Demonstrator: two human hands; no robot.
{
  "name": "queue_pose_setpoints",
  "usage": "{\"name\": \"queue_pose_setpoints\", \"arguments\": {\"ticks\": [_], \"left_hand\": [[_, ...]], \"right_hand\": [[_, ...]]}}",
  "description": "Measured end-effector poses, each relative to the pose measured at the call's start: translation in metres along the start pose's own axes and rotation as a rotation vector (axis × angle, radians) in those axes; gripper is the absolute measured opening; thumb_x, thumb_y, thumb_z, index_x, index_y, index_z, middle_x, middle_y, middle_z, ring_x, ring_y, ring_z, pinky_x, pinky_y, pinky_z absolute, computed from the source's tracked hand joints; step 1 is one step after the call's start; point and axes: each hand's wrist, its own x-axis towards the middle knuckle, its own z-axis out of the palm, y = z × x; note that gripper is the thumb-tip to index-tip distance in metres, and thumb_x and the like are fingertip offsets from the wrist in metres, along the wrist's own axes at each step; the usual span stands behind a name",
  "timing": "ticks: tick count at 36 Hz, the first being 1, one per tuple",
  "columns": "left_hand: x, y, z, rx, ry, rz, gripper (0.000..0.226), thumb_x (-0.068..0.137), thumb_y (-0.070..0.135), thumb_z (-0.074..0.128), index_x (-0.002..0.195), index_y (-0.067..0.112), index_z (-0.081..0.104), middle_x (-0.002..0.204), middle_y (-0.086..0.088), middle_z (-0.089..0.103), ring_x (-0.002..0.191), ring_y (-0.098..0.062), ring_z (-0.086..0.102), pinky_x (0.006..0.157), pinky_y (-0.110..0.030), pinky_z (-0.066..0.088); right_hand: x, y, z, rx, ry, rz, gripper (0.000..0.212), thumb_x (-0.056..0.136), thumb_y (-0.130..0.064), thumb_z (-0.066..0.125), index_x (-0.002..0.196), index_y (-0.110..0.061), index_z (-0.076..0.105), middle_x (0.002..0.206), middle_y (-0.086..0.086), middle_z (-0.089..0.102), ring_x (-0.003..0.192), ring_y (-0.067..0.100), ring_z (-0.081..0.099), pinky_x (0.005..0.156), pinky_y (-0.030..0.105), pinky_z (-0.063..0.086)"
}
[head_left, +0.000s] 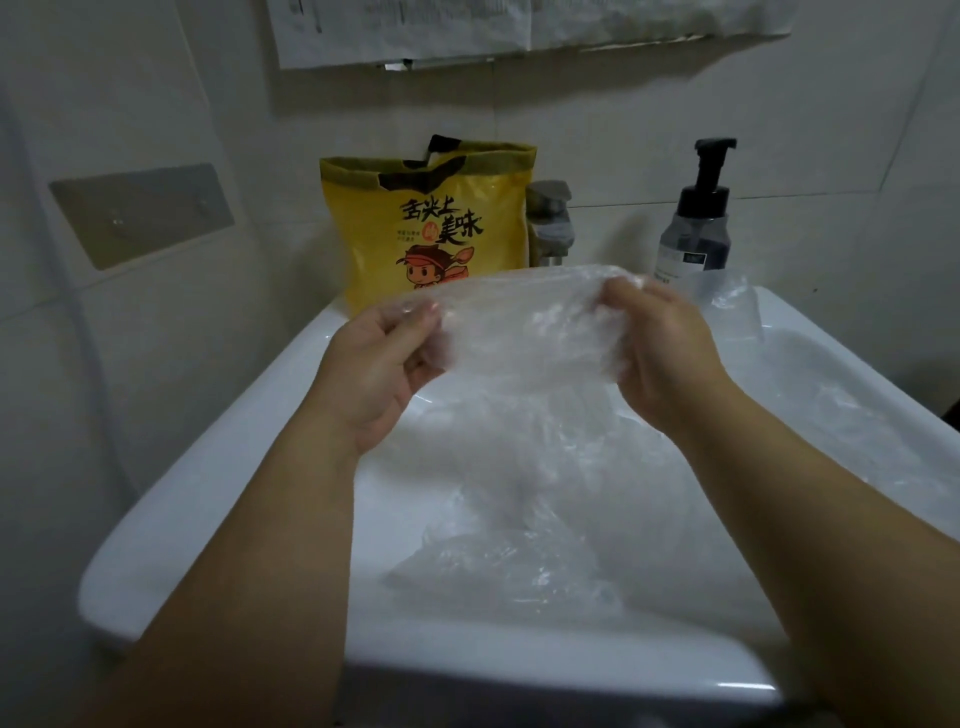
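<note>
A clear, crinkled plastic bag (524, 332) is stretched between both hands above a white sink (208, 499). My left hand (379, 369) pinches the bag's left edge between thumb and fingers. My right hand (670, 348) grips the right edge with curled fingers. The rest of the thin film hangs down into the basin and bunches near its bottom (498, 566). More clear plastic lies along the sink's right side (852, 415).
A yellow printed bag (431, 223) stands on the sink's back ledge, next to a metal faucet (550, 218). A dark pump bottle (696, 218) stands at the back right. Tiled walls enclose the sink; papers (519, 26) hang above.
</note>
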Motion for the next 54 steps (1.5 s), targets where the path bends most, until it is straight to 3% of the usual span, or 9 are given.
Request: {"name": "queue_pose_setpoints", "arguments": {"ticks": [5,12,17,21,28,32,39,47,54], "left_hand": [[0.000,-0.001,0.003,0.100,0.138,0.052,0.011,0.095,0.013,0.057,0.084,0.014,0.057,0.064,0.004,0.062,0.058,-0.003,0.060,0.059,-0.018,0.052],[0.002,-0.004,-0.004,0.468,0.429,0.133,0.047,0.081,0.032,0.077,0.120,0.022,0.054,0.119,0.006,0.059,0.109,-0.009,0.056,0.085,-0.021,0.045],[-0.015,0.003,0.011,0.702,0.125,0.161,0.089,0.065,0.045,0.080,0.143,0.033,0.040,0.124,0.018,0.055,0.114,0.002,0.049,0.087,-0.016,0.039],[-0.024,0.002,0.019,0.819,-0.250,-0.169,0.060,0.054,0.034,0.086,0.110,0.028,0.068,0.090,0.012,0.073,0.087,-0.008,0.069,0.077,-0.021,0.052],[-0.023,-0.003,0.025,0.599,-0.238,-0.161,0.011,0.079,0.010,0.076,0.083,0.018,0.070,0.063,0.011,0.070,0.058,-0.001,0.063,0.058,-0.014,0.048],[-0.019,-0.006,0.027,0.566,-0.052,-0.092,0.009,0.080,0.013,0.076,0.082,0.020,0.071,0.063,0.009,0.070,0.057,-0.003,0.064,0.054,-0.014,0.050],[-0.021,-0.005,0.033,0.420,-0.033,-0.095,0.009,0.081,0.009,0.075,0.088,0.013,0.072,0.072,0.004,0.073,0.065,-0.009,0.068,0.062,-0.021,0.055],[-0.022,-0.001,0.034,0.197,-0.165,-0.153,0.049,0.063,0.020,0.074,0.108,0.001,0.068,0.109,-0.022,0.068,0.094,-0.029,0.065,0.089,-0.039,0.054],[-0.021,0.001,0.030,0.017,-0.243,-0.223,0.045,0.073,0.016,0.071,0.114,0.000,0.064,0.113,-0.015,0.068,0.099,-0.024,0.066,0.086,-0.034,0.055]], "right_hand": [[0.005,0.006,-0.001,-0.284,0.106,-0.154,0.011,0.096,-0.024,0.055,0.097,-0.014,0.060,0.090,0.008,0.063,0.087,0.030,0.063,0.083,0.048,0.054],[0.005,0.000,-0.011,-0.477,0.037,-0.301,0.013,0.089,-0.025,0.065,0.081,-0.027,0.055,0.079,-0.009,0.057,0.067,0.007,0.057,0.053,0.016,0.052],[0.001,0.000,-0.007,-0.537,-0.111,-0.232,0.020,0.083,-0.025,0.072,0.098,-0.023,0.060,0.089,-0.006,0.062,0.078,0.010,0.063,0.061,0.026,0.058],[0.001,-0.001,-0.006,-0.407,-0.109,-0.152,0.036,0.082,-0.026,0.072,0.114,-0.024,0.057,0.094,-0.007,0.061,0.080,0.009,0.066,0.064,0.023,0.057],[0.003,-0.010,-0.004,0.253,-0.173,0.215,0.086,0.070,-0.044,0.078,0.141,-0.014,0.040,0.131,0.013,0.055,0.107,0.031,0.064,0.079,0.048,0.057],[-0.009,-0.002,0.006,0.128,-0.280,0.381,0.098,0.058,-0.068,0.065,0.142,-0.025,0.038,0.131,0.017,0.055,0.121,0.038,0.053,0.097,0.060,0.044],[-0.010,0.016,0.018,-0.017,-0.119,0.267,0.033,0.095,-0.021,0.058,0.123,-0.004,0.055,0.111,0.013,0.068,0.091,0.025,0.070,0.076,0.036,0.059],[-0.009,0.017,0.012,0.099,-0.476,0.591,0.098,0.059,-0.070,0.066,0.136,-0.013,0.048,0.125,0.015,0.063,0.113,0.032,0.062,0.095,0.045,0.049],[-0.002,0.014,0.014,0.309,-0.399,0.447,0.064,0.076,-0.031,0.068,0.133,-0.007,0.052,0.127,0.015,0.062,0.120,0.031,0.057,0.108,0.047,0.039]]}}
